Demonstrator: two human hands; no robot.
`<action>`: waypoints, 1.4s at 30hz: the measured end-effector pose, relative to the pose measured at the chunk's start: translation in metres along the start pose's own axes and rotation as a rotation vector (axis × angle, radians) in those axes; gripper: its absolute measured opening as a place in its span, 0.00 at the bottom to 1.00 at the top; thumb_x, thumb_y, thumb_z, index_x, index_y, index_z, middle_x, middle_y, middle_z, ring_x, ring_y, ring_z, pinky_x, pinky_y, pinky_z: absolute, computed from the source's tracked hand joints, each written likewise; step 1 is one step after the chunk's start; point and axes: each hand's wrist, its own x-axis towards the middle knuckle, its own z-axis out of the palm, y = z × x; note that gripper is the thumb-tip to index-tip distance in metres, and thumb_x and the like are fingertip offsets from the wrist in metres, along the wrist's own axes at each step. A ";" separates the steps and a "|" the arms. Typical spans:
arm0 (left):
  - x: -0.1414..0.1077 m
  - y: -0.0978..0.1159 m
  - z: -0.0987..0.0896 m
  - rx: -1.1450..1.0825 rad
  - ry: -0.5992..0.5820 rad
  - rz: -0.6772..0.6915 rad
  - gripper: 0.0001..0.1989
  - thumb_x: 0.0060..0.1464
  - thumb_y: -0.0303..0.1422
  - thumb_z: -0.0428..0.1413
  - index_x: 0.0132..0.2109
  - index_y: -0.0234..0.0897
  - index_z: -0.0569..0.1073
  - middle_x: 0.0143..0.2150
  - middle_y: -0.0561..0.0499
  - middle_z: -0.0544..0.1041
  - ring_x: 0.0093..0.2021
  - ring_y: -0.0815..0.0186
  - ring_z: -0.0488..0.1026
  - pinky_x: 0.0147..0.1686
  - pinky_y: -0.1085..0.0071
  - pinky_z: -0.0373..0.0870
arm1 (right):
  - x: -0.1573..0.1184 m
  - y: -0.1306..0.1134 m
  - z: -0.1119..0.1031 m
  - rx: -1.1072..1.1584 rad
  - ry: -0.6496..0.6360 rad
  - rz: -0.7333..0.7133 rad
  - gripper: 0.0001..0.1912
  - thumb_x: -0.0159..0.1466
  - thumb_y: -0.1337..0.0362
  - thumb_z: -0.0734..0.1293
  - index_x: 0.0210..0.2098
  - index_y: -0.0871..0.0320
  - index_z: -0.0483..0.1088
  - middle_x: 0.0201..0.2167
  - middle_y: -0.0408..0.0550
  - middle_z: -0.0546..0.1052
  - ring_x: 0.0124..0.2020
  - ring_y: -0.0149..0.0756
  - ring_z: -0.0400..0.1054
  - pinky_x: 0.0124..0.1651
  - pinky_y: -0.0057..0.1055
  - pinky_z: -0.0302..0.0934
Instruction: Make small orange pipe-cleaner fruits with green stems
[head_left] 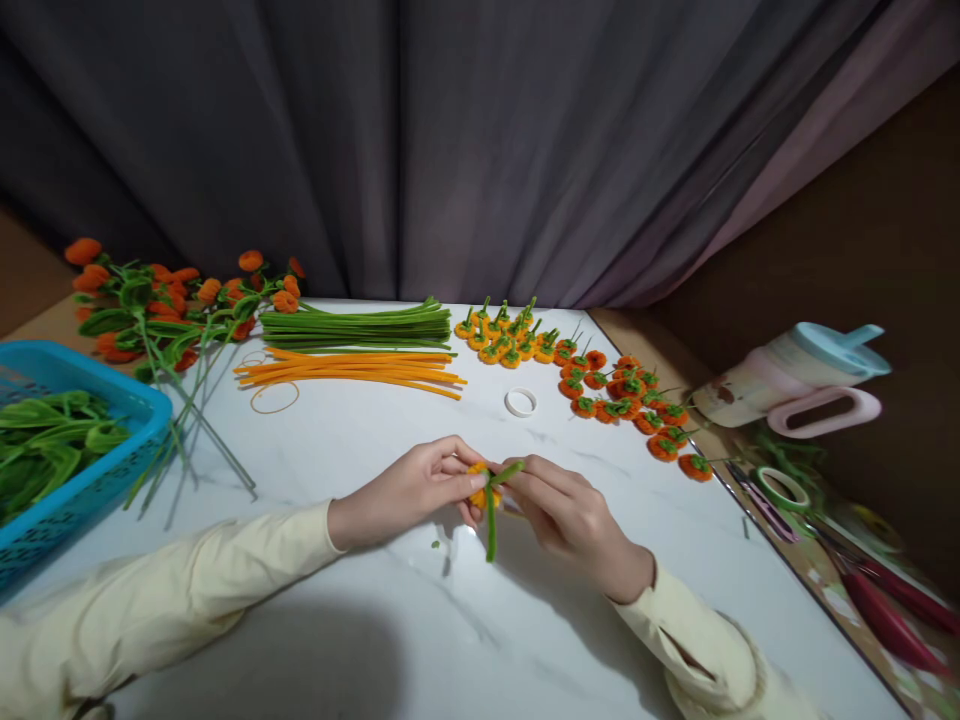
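Note:
Near the middle of the white table, my left hand [431,484] pinches a small yellow-orange fuzzy flower [477,484] between thumb and fingers. Green fuzzy stems [491,522] come off the flower, one hanging down toward me and one pointing up to the right. My right hand [574,510] is closed at the flower's right side, its fingertips on the green stem piece; the fingers partly cover what they grip. A white ring of tape [520,402] lies beyond the hands.
Green stems [356,327] and orange stems [352,371] lie at the back. Yellow flower heads [510,335] and orange ones [630,390] stand right of them. A blue basket [150,420] holds leaves at left; a cup [795,375], tape and red-handled pliers [892,615] are at right.

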 end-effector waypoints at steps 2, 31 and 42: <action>-0.001 0.000 0.001 0.016 0.011 0.002 0.10 0.55 0.35 0.55 0.38 0.31 0.66 0.27 0.51 0.74 0.28 0.69 0.73 0.31 0.72 0.68 | 0.004 -0.001 0.000 0.118 0.026 0.091 0.09 0.64 0.74 0.57 0.40 0.59 0.66 0.31 0.50 0.72 0.31 0.32 0.66 0.31 0.27 0.62; -0.004 -0.030 -0.001 -0.031 -0.009 -0.112 0.13 0.55 0.38 0.55 0.43 0.35 0.64 0.28 0.48 0.77 0.28 0.65 0.76 0.32 0.69 0.71 | -0.011 -0.013 0.006 0.327 -0.084 0.468 0.04 0.62 0.70 0.61 0.34 0.59 0.68 0.28 0.44 0.74 0.27 0.28 0.67 0.29 0.22 0.61; -0.001 -0.027 -0.007 -0.220 -0.071 -0.204 0.10 0.55 0.35 0.56 0.39 0.35 0.63 0.26 0.47 0.78 0.22 0.69 0.73 0.23 0.75 0.67 | -0.012 -0.006 0.003 0.234 -0.009 0.251 0.07 0.64 0.72 0.58 0.37 0.58 0.67 0.30 0.47 0.74 0.30 0.31 0.68 0.32 0.26 0.63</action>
